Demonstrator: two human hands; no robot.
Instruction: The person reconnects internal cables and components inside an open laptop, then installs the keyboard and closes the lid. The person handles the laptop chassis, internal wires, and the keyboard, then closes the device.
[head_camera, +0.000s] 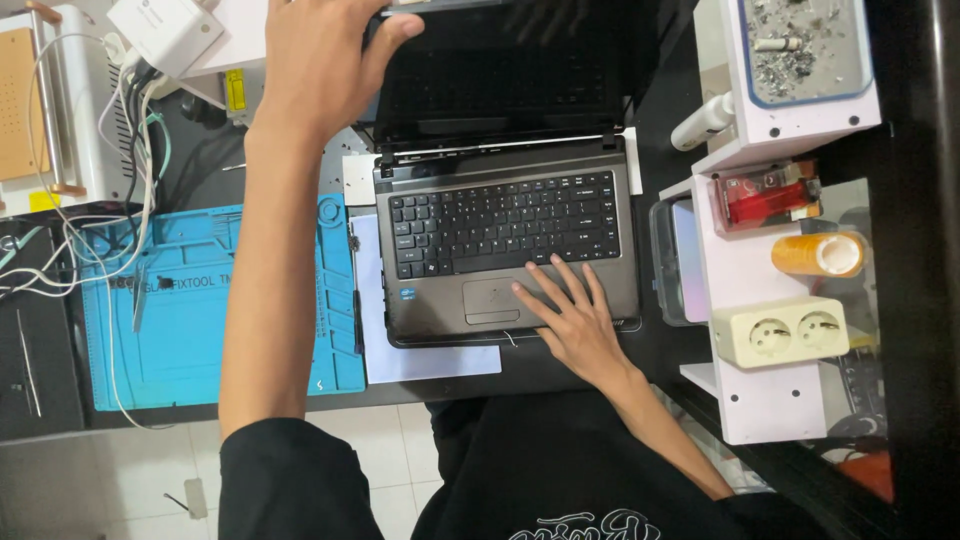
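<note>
Laptop (505, 215), grey with black keys, open on dark desk (660, 350), lying partly over white sheet (425, 362). Left hand (320, 60) gripping top left corner of dark screen (510, 70), thumb hooked over front, fingers curled behind edge. Right hand (570, 315) flat and open, fingers spread across palm rest just right of touchpad (490, 298), fingertips near lowest key row. Blue work mat (200, 300) left of laptop, white cables (120, 200) trailing over it. White double socket (780, 330), orange roll (818, 253) and red lighter (765, 197) on white shelf (760, 400) at right.
</note>
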